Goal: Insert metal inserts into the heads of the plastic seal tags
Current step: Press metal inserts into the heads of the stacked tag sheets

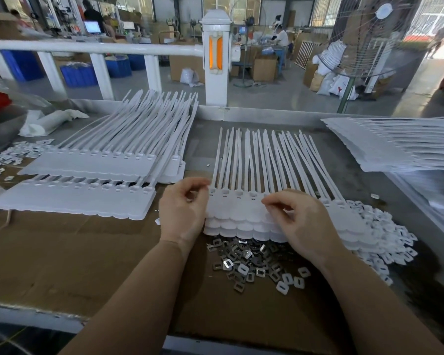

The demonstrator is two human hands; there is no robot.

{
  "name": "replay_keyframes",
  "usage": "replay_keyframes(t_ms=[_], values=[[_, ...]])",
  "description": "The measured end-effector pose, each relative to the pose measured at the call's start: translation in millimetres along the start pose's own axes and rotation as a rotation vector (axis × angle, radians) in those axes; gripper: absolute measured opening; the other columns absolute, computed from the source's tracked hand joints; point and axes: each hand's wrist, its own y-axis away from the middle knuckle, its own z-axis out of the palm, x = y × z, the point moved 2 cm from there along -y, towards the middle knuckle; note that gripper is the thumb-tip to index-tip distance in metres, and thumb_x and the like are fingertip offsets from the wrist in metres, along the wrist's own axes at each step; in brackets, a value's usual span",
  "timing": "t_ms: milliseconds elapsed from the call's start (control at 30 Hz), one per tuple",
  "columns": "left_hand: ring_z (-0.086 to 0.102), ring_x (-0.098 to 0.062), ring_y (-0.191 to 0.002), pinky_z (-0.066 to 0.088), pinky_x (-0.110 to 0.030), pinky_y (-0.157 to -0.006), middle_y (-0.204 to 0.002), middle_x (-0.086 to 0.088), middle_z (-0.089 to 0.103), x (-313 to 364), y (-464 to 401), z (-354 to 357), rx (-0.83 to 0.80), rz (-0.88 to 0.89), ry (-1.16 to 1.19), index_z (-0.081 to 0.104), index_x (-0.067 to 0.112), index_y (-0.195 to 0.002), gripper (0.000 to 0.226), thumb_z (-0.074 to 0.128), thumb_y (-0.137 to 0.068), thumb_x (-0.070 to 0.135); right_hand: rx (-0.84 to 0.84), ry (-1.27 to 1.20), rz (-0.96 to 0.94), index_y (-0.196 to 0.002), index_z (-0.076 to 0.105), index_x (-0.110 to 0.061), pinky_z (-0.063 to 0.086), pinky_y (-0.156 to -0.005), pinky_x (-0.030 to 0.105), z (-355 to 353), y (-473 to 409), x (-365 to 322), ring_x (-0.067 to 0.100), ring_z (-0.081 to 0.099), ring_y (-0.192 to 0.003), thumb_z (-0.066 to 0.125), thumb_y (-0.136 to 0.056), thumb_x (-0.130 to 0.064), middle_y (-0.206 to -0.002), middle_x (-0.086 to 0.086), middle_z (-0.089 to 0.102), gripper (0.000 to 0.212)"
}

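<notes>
A stacked strip of white plastic seal tags (244, 213) lies in front of me, tails pointing away. My left hand (182, 211) sits at the strip's left end, its curled fingers and thumb by the first tag head. My right hand (300, 221) hovers over the middle heads with fingertips pinched together; whether a metal insert is between them cannot be told. A pile of small metal inserts (244, 262) lies just below the strip. White plastic caps (385, 239) are heaped to the right.
Two finished-looking stacks of tag strips (87, 180) lie on the left, another stack (400, 144) at the far right. Cardboard (62, 252) covers the bench. A white railing post (215, 60) and a standing fan (369, 34) rise behind the bench.
</notes>
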Motion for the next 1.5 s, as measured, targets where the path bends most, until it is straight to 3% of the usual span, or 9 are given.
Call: replay_keyframes(t_ms=[100,200,367,567,667,767,967,1200,1500], values=[[0.055,-0.016,-0.087,0.041,-0.032,-0.086,-0.088,0.001,0.066,-4,-1,-4,0.128,-0.045,-0.359,0.069,0.024,-0.082,0.017,0.056,-0.083,0.013,0.019,0.020,0.004,-0.096,0.071,-0.011,0.053,-0.080,0.029,-1,2,2,0.012,0.061,-0.091,0.061,-0.086,-0.004,-0.094,-0.002,0.069,0.015],[0.047,-0.021,-0.100,0.022,-0.033,-0.087,-0.101,0.002,0.064,-5,0,-3,0.126,-0.046,-0.629,0.070,0.023,-0.092,0.022,0.050,-0.086,0.020,0.038,0.035,0.011,-0.096,0.071,-0.010,0.053,-0.080,0.030,-3,3,3,0.014,0.062,-0.090,0.062,-0.086,-0.004,-0.093,-0.001,0.069,0.015],[0.041,-0.021,-0.107,0.021,-0.035,-0.085,-0.111,0.002,0.058,-9,-3,-1,0.037,-0.109,-0.770,0.069,0.028,-0.102,0.026,0.048,-0.087,0.022,0.070,0.125,0.017,-0.095,0.071,-0.010,0.050,-0.080,0.025,-3,1,6,0.013,0.061,-0.087,0.062,-0.085,-0.004,-0.091,0.000,0.070,0.015],[0.042,-0.022,-0.110,0.024,-0.036,-0.094,-0.108,0.003,0.059,-7,-5,1,-0.065,-0.058,-0.670,0.070,0.027,-0.102,0.018,0.056,-0.090,0.030,0.097,0.215,0.046,-0.093,0.071,-0.011,0.037,-0.078,0.016,-1,1,10,0.007,0.053,-0.081,0.062,-0.084,-0.004,-0.089,0.000,0.069,0.014],[0.054,-0.011,-0.092,0.042,-0.030,-0.088,-0.092,0.006,0.062,4,-7,1,-0.198,-0.001,-0.419,0.073,0.022,-0.090,0.010,0.065,-0.085,0.023,0.101,0.210,0.057,-0.094,0.071,-0.010,0.037,-0.078,0.016,-1,1,12,0.009,0.054,-0.082,0.062,-0.084,-0.004,-0.089,0.000,0.069,0.014],[0.051,0.009,-0.064,0.038,-0.007,-0.060,-0.076,0.018,0.059,20,-8,1,-0.519,0.080,-0.304,0.072,0.023,-0.081,0.005,0.069,-0.081,0.018,0.093,0.192,0.069,-0.094,0.070,-0.011,0.041,-0.079,0.019,0,1,12,0.012,0.058,-0.084,0.062,-0.084,-0.005,-0.090,0.000,0.069,0.014],[0.052,0.003,-0.070,0.039,-0.008,-0.062,-0.079,0.013,0.063,38,-5,3,-0.970,0.203,-0.357,0.075,0.025,-0.081,0.008,0.075,-0.076,0.018,0.073,0.203,0.077,-0.096,0.070,-0.012,0.040,-0.081,0.018,0,1,14,0.009,0.056,-0.086,0.061,-0.085,-0.006,-0.092,-0.001,0.068,0.015],[0.050,0.007,-0.081,0.035,-0.003,-0.069,-0.084,0.019,0.057,34,-2,2,-1.122,0.204,-0.501,0.074,0.031,-0.088,0.017,0.077,-0.074,0.022,0.068,0.201,0.079,-0.095,0.070,-0.013,0.040,-0.081,0.019,0,2,16,0.010,0.056,-0.087,0.061,-0.085,-0.006,-0.093,-0.001,0.068,0.015],[0.052,0.000,-0.075,0.038,-0.008,-0.066,-0.078,0.018,0.056,34,0,3,-1.082,0.210,-0.514,0.074,0.030,-0.078,0.010,0.077,-0.074,0.022,0.073,0.182,0.089,-0.093,0.070,-0.013,0.039,-0.080,0.019,1,1,17,0.011,0.056,-0.087,0.061,-0.083,-0.005,-0.091,-0.002,0.067,0.015]])
